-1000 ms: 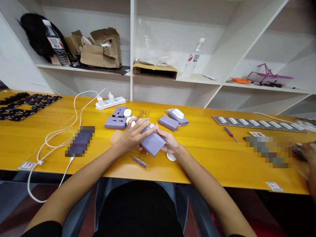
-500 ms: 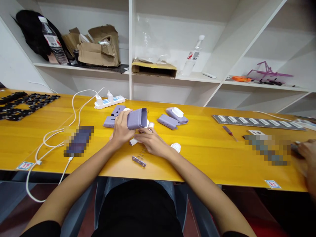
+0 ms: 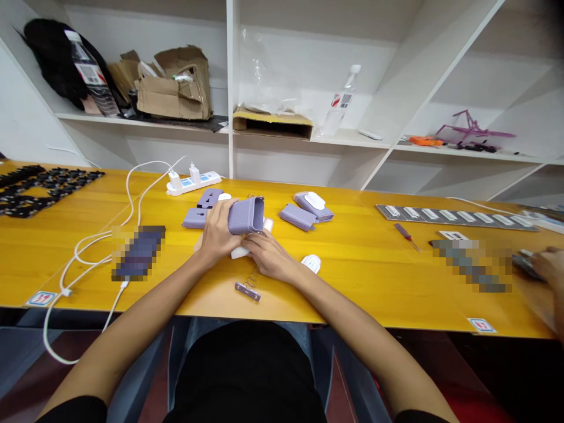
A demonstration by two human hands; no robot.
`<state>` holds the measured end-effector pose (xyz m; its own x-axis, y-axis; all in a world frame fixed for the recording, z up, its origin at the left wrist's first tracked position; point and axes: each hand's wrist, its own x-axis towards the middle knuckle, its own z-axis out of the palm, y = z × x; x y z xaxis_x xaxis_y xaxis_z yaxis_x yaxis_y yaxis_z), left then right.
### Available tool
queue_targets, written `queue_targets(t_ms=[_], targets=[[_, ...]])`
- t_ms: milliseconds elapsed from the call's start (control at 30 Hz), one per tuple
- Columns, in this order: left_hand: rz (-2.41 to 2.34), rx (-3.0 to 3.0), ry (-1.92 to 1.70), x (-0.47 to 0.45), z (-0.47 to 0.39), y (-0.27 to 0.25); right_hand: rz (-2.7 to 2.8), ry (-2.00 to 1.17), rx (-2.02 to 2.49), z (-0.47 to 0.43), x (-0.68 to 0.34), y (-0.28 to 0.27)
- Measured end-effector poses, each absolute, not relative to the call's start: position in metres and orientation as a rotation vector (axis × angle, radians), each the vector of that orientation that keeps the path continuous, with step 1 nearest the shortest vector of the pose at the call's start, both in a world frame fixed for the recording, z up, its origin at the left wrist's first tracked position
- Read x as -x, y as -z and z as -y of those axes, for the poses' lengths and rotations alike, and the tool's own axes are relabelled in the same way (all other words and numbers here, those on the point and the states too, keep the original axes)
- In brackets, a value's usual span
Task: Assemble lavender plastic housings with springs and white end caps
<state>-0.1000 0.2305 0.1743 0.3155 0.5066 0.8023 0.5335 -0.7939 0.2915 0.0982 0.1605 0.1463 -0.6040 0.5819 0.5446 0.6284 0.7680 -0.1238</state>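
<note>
Casing [image 3: 240, 218], purple and hollow, held over the middle of the bench: its long axis runs left to right, near level, with the open end pointing right. Bench [image 3: 365, 282]: yellow, spanning the view. Left hand [image 3: 217, 232]: grip wrapped around the casing's left end. Right hand [image 3: 267, 254]: below the open end, fingers bent over a white part [image 3: 239, 252]; whether the grip pinches it cannot be told, the contact being hidden. Other casings [image 3: 296, 217]: two, beyond the hands to the right. White disc [image 3: 312, 262]: just beside the right forearm. End plate [image 3: 247, 292]: near the bench's front edge. Spring [image 3: 252, 277]: just behind the end plate.
</note>
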Motion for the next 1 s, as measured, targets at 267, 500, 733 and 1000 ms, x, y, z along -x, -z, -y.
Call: queue_targets(t_ms=[267, 500, 733, 1000], targets=[[0.955, 2.508, 1.561, 0.104, -0.232, -0.177, 2.11, 0.008, 0.915, -0.16, -0.113, -0.154], [0.983, 2.501, 1.562, 0.105, -0.231, -0.177, 1.535, -0.202, 0.922, -0.163, -0.126, -0.167], [1.05, 2.527, 1.455, 0.104, -0.228, -0.178, 1.059, -0.389, 0.852, -0.158, -0.126, -0.177], [1.007, 2.551, 1.397, 0.103, -0.224, -0.18, 0.926, -0.623, 0.746, -0.162, -0.139, -0.188]])
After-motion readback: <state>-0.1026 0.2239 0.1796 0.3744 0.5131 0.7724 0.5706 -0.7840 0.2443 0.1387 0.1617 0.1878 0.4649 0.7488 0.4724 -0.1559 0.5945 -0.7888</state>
